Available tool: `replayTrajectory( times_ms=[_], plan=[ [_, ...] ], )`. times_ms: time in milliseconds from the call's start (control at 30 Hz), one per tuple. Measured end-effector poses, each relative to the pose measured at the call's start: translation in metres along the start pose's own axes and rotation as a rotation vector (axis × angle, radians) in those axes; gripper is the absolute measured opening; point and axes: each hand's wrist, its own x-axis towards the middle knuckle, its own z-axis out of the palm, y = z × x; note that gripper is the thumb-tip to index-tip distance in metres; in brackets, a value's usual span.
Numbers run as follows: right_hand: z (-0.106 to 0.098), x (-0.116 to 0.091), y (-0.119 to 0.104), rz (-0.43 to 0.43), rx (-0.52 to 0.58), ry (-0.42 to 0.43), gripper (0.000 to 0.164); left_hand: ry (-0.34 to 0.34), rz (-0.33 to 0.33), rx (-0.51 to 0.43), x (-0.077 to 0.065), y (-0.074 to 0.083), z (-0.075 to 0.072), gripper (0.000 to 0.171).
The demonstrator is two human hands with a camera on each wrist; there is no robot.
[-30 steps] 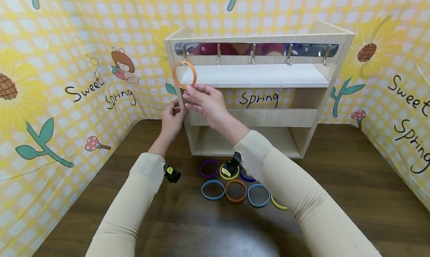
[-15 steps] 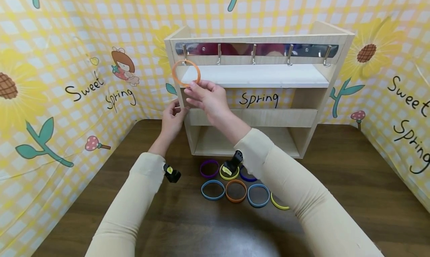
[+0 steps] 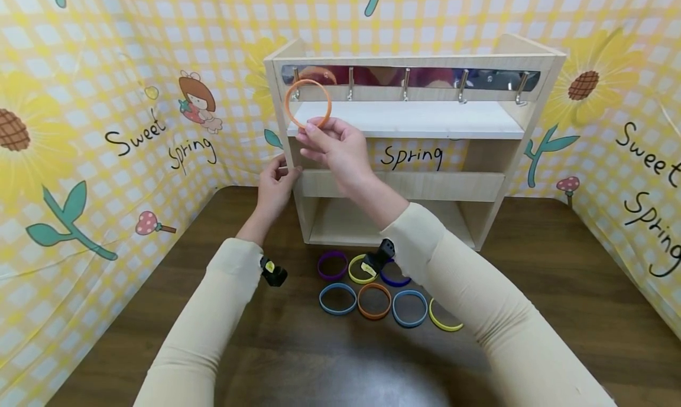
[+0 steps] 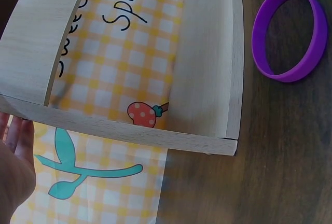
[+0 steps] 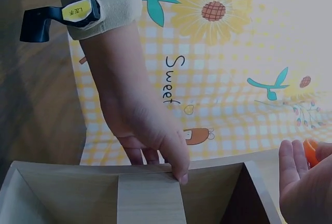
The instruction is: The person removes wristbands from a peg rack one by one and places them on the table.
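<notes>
My right hand (image 3: pixel 340 149) pinches an orange silicone wristband (image 3: pixel 288 112) by its lower edge. The band stands upright in front of the leftmost hook (image 3: pixel 295 74) of a wooden rack (image 3: pixel 404 185); whether it loops over the hook I cannot tell. In the right wrist view, only a sliver of the orange band shows behind the right hand's fingers (image 5: pixel 288 162). My left hand (image 3: pixel 275 185) grips the rack's left side panel, thumb at the front and fingers on the outer face, as the right wrist view shows.
Several wristbands lie on the dark wooden table before the rack: purple (image 3: pixel 319 271), yellow (image 3: pixel 351 274), dark blue (image 3: pixel 396 283), light blue (image 3: pixel 321 305), orange (image 3: pixel 360 306) and others. More hooks line the shiny metal strip (image 3: pixel 378 76). A checked cloth (image 3: pixel 223 40) surrounds the table.
My right hand has moved the orange wristband up and to the right, and its reflection now shows in the metal strip. The left hand keeps its place on the side panel.
</notes>
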Motion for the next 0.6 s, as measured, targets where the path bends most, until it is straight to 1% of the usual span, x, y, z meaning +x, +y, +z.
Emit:
replayTrajectory(
  times_ms=[133,367,467,600],
  plan=[
    [-0.001,-0.002,-0.004,-0.017,-0.011,-0.009,0.008,-0.019,-0.019,-0.016,-0.001,0.005,-0.001,0.046],
    [-0.004,-0.009,-0.007,-0.045,-0.05,-0.049,0.018,-0.03,-0.016,-0.014,-0.013,0.031,0.001,0.044],
    [-0.008,-0.014,-0.009,-0.059,-0.075,-0.068,0.019,-0.029,-0.012,-0.026,-0.014,0.033,0.001,0.044],
    [-0.018,-0.023,-0.011,-0.09,-0.138,-0.085,0.022,-0.027,-0.006,-0.035,-0.015,0.032,0.001,0.044]
  ],
)
